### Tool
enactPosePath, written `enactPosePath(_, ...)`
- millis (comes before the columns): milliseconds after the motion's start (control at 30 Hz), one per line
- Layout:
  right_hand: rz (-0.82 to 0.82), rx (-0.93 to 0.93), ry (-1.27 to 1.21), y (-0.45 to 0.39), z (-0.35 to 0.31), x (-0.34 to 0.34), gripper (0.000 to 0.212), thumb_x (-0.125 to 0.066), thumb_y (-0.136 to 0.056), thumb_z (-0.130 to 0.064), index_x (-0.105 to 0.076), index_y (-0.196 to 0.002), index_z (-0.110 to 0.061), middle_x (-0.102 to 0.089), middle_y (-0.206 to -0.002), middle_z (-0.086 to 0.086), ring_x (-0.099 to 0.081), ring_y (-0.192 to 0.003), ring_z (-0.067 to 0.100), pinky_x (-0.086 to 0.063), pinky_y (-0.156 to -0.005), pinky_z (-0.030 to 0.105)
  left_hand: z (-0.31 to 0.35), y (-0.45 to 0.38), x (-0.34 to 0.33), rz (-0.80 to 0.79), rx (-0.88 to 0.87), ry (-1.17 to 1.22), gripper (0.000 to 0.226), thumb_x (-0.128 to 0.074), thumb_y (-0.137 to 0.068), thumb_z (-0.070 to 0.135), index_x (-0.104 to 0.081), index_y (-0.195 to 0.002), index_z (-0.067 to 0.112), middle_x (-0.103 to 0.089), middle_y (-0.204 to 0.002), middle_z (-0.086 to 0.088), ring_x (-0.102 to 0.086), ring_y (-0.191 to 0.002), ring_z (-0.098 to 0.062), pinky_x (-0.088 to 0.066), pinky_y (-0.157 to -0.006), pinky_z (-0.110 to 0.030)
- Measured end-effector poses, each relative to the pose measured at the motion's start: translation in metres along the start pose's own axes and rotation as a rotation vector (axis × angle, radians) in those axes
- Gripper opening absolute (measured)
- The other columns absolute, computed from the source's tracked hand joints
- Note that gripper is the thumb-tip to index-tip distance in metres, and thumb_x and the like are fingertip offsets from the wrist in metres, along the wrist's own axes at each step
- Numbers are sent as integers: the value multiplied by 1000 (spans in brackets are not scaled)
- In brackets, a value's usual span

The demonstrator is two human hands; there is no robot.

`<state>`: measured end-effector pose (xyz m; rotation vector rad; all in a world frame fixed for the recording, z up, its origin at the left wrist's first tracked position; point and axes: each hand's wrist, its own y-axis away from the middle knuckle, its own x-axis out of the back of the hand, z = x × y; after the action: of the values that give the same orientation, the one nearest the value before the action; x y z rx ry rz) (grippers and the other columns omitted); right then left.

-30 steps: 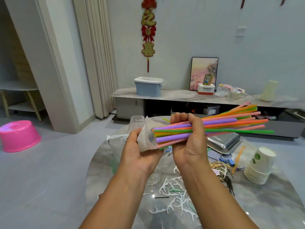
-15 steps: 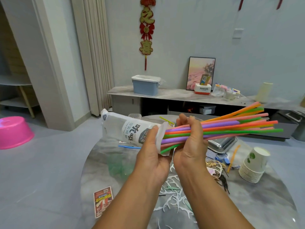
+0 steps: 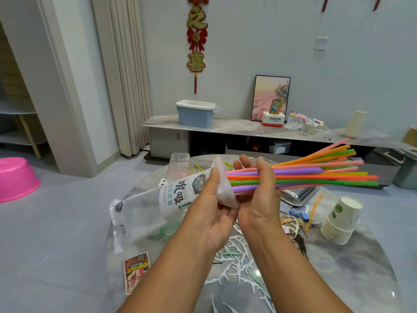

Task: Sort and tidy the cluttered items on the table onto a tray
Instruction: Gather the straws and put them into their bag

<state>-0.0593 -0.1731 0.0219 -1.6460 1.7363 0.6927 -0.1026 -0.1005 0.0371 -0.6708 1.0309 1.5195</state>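
Grey-walled room, low sideboard behind, round marble table [image 3: 352, 279] in front, strewn with clutter. Little sorted so far, judging by the spread: white floss picks [image 3: 234, 251] scattered across the near side, stack of paper cups [image 3: 340, 220] at the right, steel tray [image 3: 297, 195] beyond the hands with nothing visible in the part that shows. Held above the table: bundle of coloured straws [image 3: 316, 175], pink, orange, green and purple, fanned out to the right, near ends tucked into the mouth of a clear printed bag [image 3: 171, 195]. Left hand [image 3: 209, 213] pinching the bag's opening; right hand [image 3: 259, 193] wrapped round the straws. Bagging seemingly just begun; most of the tidying left.
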Motion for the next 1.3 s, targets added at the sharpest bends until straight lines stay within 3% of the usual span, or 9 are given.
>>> enactPosePath(100,-63,39,59,6,2,0,22,-77,-79,-33,-81,-88,-14,-77,-102,12,-76,-95,22,-60,-72,35,4,0,0,-31,39,1,61,-59,-92,58,-69,-119,5,-73,-110,-21,-72,-103,-32,-57,-94,-43)
enactPosePath(200,-102,91,136,9,4,-4,43,-82,-66,-37,-80,-100,-10,-77,-106,7,-75,-97,21,-59,-72,33,9,-2,2,-30,85,10,69,-60,-86,68,-72,-113,5,-74,-107,-21,-76,-89,-31,-61,-76,-40)
enactPosePath(400,-80,-48,151,13,14,-1,60,-85,-69,-39,-72,-124,-21,-75,-115,6,-73,-106,27,-59,-89,41,6,1,0,-43,107,27,50,-72,-84,50,-75,-115,11,-75,-110,-15,-73,-100,-29,-57,-88,-41)
enactPosePath(567,-155,-110,172,27,27,5,46,-88,-64,-30,-80,-108,-20,-77,-111,7,-74,-105,21,-59,-79,26,-1,-1,0,-28,25,163,42,-73,-87,39,-73,-115,8,-76,-102,-14,-75,-85,-26,-62,-73,-39)
enactPosePath(667,-135,-109,143,30,27,1,55,-95,-59,-33,-78,-108,-15,-76,-112,12,-73,-107,29,-59,-89,38,6,-2,-2,49,-13,231,33,-72,-90,33,-72,-99,2,-75,-86,-22,-74,-66,-34,-59,-49,-46)
enactPosePath(867,144,190,13,0,-19,10,61,-77,-85,-42,-56,-137,-19,-72,-100,-4,-70,-91,15,-56,-75,34,22,-14,13,275,-165,240,20,-76,-88,24,-67,-101,12,-75,-74,-10,-72,-70,-21,-62,-65,-35)
enactPosePath(1000,202,325,111,-18,-46,21,33,-60,-101,-32,-59,-133,-26,-75,-110,3,-74,-98,19,-59,-76,33,21,-17,17,286,-153,190,19,-79,-85,24,-66,-94,12,-75,-69,-10,-72,-63,-20,-60,-70,-37)
enactPosePath(1167,46,252,487,-2,-15,16,23,-54,-103,-32,-77,-102,-26,-78,-98,-3,-75,-90,12,-58,-70,28,8,-18,12,206,-87,97,24,-79,-84,28,-70,-98,10,-77,-82,-13,-73,-63,-22,-62,-70,-36)
enactPosePath(1300,-230,138,778,27,27,15,38,-42,-106,-48,-58,-139,-38,-60,-138,-18,-58,-115,-14,-45,-93,9,-7,-12,9,129,18,103,25,-75,-88,32,-74,-90,6,-77,-80,-12,-74,-61,-21,-61,-53,-31)
